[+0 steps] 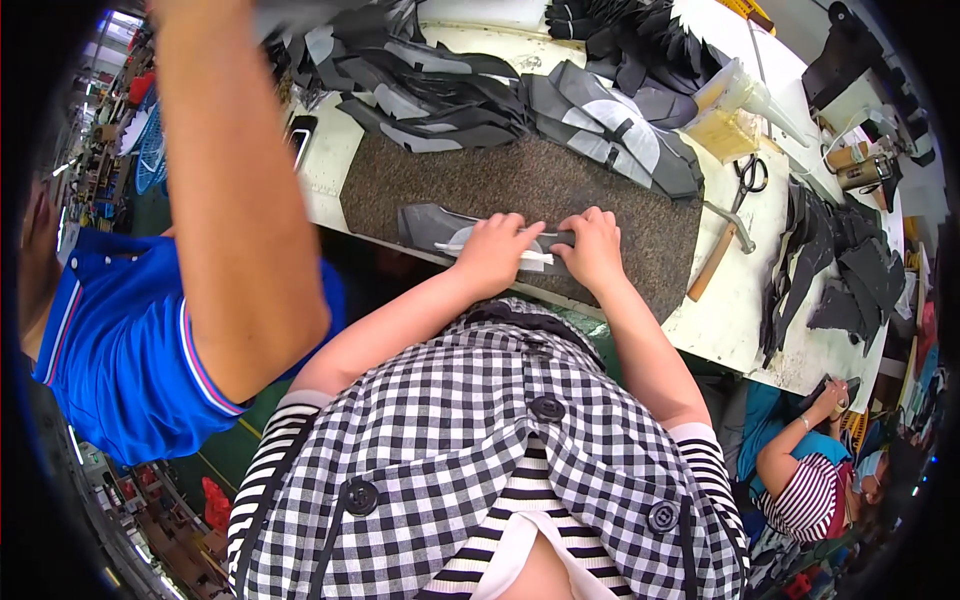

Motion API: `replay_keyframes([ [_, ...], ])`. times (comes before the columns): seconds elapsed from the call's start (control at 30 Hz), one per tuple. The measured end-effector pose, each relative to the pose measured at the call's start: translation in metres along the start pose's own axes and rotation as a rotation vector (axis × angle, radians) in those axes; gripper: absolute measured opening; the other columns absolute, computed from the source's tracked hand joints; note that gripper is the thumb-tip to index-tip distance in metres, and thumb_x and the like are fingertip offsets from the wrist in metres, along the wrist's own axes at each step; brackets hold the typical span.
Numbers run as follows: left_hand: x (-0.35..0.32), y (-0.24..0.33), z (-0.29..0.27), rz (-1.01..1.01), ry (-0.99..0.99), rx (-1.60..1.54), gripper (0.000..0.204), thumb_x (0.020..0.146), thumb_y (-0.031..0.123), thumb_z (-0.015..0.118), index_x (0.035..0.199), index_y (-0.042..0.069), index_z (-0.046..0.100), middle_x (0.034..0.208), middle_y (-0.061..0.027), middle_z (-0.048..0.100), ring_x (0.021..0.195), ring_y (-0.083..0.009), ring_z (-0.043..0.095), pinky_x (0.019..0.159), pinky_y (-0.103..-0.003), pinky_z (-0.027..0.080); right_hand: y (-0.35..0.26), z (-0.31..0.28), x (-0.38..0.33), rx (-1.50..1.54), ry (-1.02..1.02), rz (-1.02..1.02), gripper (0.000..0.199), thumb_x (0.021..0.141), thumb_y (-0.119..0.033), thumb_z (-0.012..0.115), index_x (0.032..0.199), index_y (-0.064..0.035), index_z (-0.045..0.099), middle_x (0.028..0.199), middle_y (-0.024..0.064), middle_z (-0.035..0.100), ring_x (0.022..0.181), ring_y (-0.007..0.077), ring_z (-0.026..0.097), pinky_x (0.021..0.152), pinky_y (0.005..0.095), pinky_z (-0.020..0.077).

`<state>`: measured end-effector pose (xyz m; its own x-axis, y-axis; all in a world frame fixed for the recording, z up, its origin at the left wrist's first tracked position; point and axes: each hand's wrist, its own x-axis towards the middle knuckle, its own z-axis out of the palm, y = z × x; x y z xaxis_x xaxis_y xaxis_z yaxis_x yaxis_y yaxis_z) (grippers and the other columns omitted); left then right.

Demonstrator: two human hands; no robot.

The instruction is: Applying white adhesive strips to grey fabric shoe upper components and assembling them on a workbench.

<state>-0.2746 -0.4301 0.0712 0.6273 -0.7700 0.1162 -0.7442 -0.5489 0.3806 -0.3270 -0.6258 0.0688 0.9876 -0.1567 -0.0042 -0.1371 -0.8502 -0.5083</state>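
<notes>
A dark grey shoe-upper piece (421,225) with white strips along it lies at the near edge of a brown rough mat (385,180). My left hand (495,252) grips its middle, fingers bent over the top edge beside a white strip (537,258). At the piece's right end my right hand (593,246) pinches it between thumb and fingers. The fingertips of both hands are close together. What lies under my palms is hidden. Beyond the mat, grey layered upper pieces (430,95) are piled, and another stack with light grey patches (615,125) rests to its right.
A hammer (712,264) and black-handled scissors (750,178) lie right of the mat, near a yellowish glue container (728,122). Dark scraps (862,275) sit farther right. A co-worker's bare arm (235,200) reaches across at left. Another person (810,470) works at lower right.
</notes>
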Motion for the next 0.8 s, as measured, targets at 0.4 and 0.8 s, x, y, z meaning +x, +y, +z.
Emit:
replay_keyframes([
  [0.4, -0.063, -0.016, -0.053, -0.638, 0.431, -0.78, 0.017, 0.094, 0.015, 0.059, 0.107, 0.004, 0.062, 0.079, -0.0017, 0.056, 0.073, -0.0133, 0.054, 0.07, -0.028, 0.045, 0.109, -0.122, 0.049, 0.686, 0.186, 0.02, 0.027, 0.086, -0.008, 0.068, 0.112, -0.0049, 0.061, 0.098, 0.0009, 0.064, 0.092, 0.01, 0.058, 0.084, 0.0251, 0.0458],
  [0.8, -0.034, 0.0, -0.069, -0.537, 0.253, -1.478, 0.027, 0.103, 0.024, 0.045, 0.114, 0.003, 0.056, 0.09, -0.0027, 0.058, 0.087, -0.0127, 0.058, 0.082, -0.028, 0.048, -0.102, -0.03, 0.028, 0.717, 0.067, -0.245, 0.012, 0.082, -0.01, 0.071, 0.092, -0.0051, 0.072, 0.095, 0.0091, 0.068, 0.09, 0.0216, 0.065, 0.081, 0.0311, 0.0515],
])
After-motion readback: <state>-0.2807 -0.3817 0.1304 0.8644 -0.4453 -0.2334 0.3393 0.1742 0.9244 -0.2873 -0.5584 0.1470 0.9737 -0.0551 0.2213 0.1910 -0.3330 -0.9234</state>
